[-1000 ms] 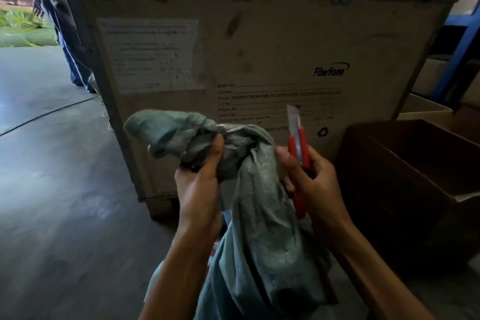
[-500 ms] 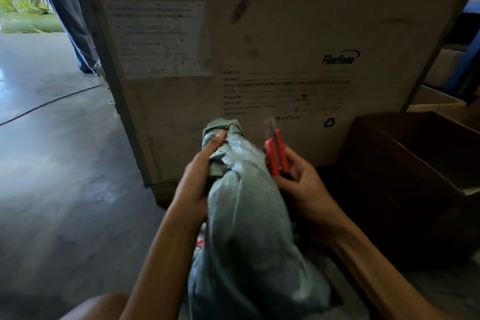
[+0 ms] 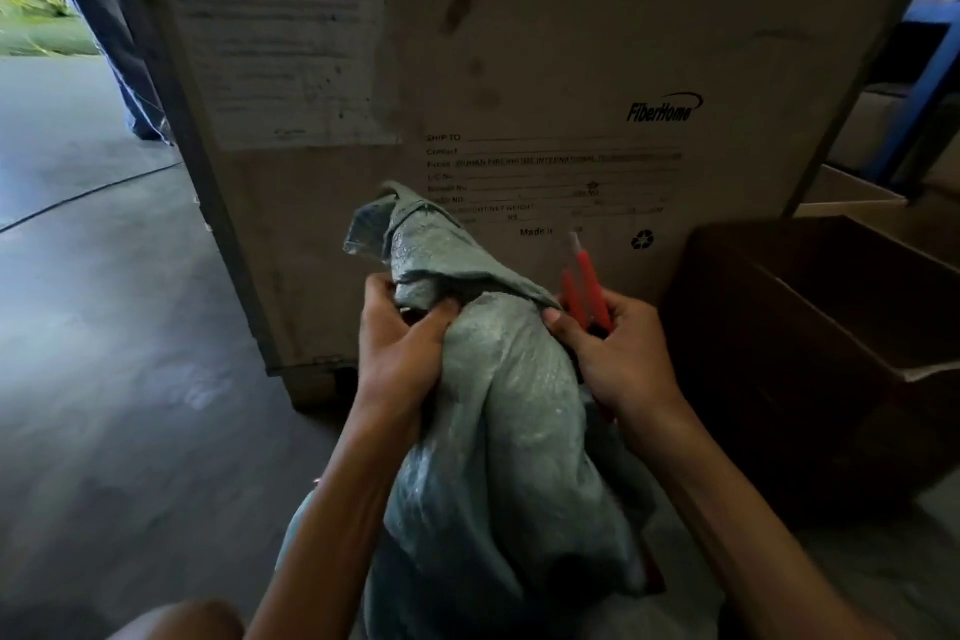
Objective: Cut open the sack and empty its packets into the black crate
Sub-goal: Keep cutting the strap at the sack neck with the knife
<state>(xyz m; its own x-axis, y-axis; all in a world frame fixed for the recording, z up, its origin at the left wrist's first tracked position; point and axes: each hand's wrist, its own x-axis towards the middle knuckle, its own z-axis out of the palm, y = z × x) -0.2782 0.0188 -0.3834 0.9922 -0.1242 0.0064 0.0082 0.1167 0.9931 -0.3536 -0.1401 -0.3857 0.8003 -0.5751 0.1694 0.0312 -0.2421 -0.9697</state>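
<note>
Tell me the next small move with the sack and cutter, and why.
Probably bring the red cutter across to the sack at its bunched neck, just above the left hand. That hand grips the neck, the right hand holds the red cutter blade-up beside the sack, and no cut shows yet.

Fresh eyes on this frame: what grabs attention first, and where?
The grey-green sack sits dead centre, its bunched neck gripped by the left hand. Just right of it, the right hand holds a red cutter pointing up, thumb against the sack. Behind them a big shipping case printed FiberHome fills the background, with a dark open box at right.
</note>
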